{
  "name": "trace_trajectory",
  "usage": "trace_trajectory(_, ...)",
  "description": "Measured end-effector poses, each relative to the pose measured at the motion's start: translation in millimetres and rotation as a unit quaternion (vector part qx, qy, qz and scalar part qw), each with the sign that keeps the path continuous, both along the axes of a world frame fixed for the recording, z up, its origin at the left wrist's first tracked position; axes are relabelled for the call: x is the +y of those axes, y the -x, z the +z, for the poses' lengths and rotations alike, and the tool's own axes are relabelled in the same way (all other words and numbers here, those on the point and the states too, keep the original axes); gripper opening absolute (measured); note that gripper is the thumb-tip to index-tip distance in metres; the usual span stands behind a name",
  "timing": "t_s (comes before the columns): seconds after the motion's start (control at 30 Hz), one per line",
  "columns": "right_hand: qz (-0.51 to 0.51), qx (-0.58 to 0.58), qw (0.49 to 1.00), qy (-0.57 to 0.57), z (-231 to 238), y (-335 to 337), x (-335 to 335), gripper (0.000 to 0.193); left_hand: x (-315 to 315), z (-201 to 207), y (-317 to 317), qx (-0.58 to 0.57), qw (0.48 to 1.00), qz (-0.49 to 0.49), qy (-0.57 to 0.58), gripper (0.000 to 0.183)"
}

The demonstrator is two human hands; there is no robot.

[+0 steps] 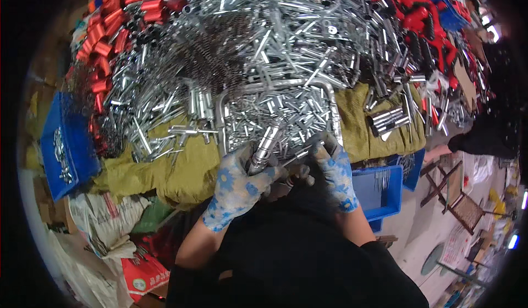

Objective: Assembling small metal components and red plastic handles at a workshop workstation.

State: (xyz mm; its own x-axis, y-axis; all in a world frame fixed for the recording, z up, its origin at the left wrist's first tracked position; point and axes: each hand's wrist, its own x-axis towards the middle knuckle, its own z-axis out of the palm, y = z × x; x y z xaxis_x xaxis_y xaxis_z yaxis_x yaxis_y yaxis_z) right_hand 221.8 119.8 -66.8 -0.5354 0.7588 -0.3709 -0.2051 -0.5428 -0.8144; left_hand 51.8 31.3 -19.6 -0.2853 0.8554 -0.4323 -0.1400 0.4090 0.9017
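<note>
Both of my hands wear white gloves with blue flower prints and darkened fingertips. My left hand is closed round a shiny stepped metal cylinder, which tilts up and away to the right. At the fingers of my right hand, a thin metal rod points left toward the cylinder; the fingers are pinched on it. Just beyond my hands sits a metal tray filled with small silvery pins. The lower end of the cylinder is hidden inside my left hand.
A large heap of metal rods covers the bench, with dark springs at left. Red parts lie at both far sides. Blue bins stand left and right. Yellow-green sacking drapes the near edge; a folding chair is at right.
</note>
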Motion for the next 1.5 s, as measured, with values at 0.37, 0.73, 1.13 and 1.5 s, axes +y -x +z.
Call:
trace_trajectory(0.37,-0.201,-0.148,0.952,-0.176,14,-6,29,0.032,-23,-19,42,0.323,0.940,-0.078,-0.078,0.022)
trace_trajectory(0.73,-0.036,-0.141,0.972,-0.185,-2,17,9,0.027,-23,-20,41,0.330,0.925,-0.088,-0.166,0.018)
trace_trajectory(1.13,-0.109,-0.105,0.982,-0.110,8,27,7,0.022,-18,-19,45,0.348,0.916,-0.103,-0.169,0.018)
trace_trajectory(1.5,-0.131,-0.156,0.965,-0.163,12,35,5,0.022,-17,-20,39,0.413,0.887,-0.063,-0.195,0.021)
